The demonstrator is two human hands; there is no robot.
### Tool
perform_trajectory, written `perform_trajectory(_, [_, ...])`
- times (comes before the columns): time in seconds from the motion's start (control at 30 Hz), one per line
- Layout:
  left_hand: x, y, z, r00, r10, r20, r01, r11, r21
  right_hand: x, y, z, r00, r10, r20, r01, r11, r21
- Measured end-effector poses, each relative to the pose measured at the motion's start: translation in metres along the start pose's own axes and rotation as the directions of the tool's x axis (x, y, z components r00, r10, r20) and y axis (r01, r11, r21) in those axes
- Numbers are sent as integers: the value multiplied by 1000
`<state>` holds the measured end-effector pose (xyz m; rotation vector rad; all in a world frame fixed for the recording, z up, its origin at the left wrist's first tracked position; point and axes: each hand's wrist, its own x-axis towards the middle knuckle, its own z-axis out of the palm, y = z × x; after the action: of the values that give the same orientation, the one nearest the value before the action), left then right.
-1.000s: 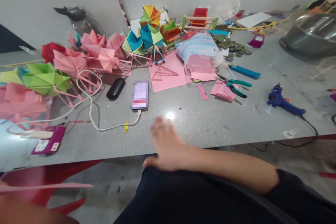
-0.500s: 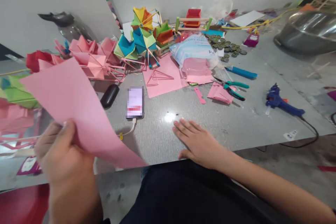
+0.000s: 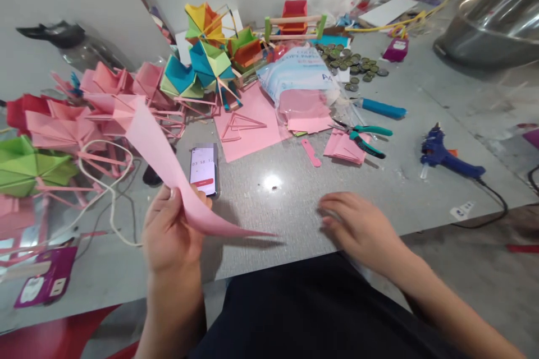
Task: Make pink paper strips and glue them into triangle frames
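Observation:
Pinched in my left hand (image 3: 173,230) is a sheet of pink paper (image 3: 197,210), bent and raised above the table near its front edge. Behind that hand lies a lit phone (image 3: 202,165), partly covered by the fingers. My right hand (image 3: 357,227) is over the table's front part, fingers curled together with the thumb below them; whether anything is between them is hidden. Farther back are a pink sheet (image 3: 248,123) with thin pink frames on it, an open pack of pink paper (image 3: 301,81), a small pink tool (image 3: 310,152) and a pile of pink pieces (image 3: 345,147).
Teal-handled pliers (image 3: 368,140), a blue-handled tool (image 3: 384,108) and a blue glue gun (image 3: 450,157) lie to the right, near a metal bowl (image 3: 492,33). Folded paper models (image 3: 105,106) and a white cable (image 3: 113,202) fill the left. Coins (image 3: 356,64) lie behind.
My left hand has moved right with the pink sheet, which is now turned more edge-on. My right hand has shifted right, and its spread fingers have curled. The view has turned slightly.

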<state>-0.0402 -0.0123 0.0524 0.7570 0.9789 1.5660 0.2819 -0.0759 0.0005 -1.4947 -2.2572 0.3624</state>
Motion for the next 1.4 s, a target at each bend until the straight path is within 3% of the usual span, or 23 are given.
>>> perform_trajectory(0.1, [-3, 6, 6, 997, -41, 62, 45, 997, -64, 25, -24, 22, 946, -279, 164, 284, 959, -7])
perform_trajectory(0.2, [-8, 8, 6, 995, -79, 58, 85, 991, -104, 38, -33, 35, 913, -350, 209, 373, 924, -82])
perform_trajectory(0.47, [-3, -9, -1, 995, -91, 40, 95, 990, -102, 43, -25, 40, 932, -312, 186, 341, 927, -155])
perform_trajectory(0.73, [3, -17, -1, 992, -120, 28, 121, 991, -63, 60, -39, 50, 931, -278, 237, 327, 922, -205])
perform_trajectory(1.03, [3, -14, -8, 992, -128, -9, 126, 988, -87, 75, -54, 47, 884, -290, 368, 410, 858, -309])
perform_trajectory(1.2, [2, -15, -9, 994, -105, -10, 103, 990, -97, 81, -47, 44, 890, -218, 401, 366, 865, -343])
perform_trajectory(1.33, [2, -15, -10, 994, -109, -25, 106, 991, -82, 74, -24, 26, 973, -25, 231, 111, 923, -368])
perform_trajectory(1.4, [2, -15, -10, 993, -115, -26, 112, 990, -83, 62, -7, 9, 988, 81, 133, -38, 952, -303])
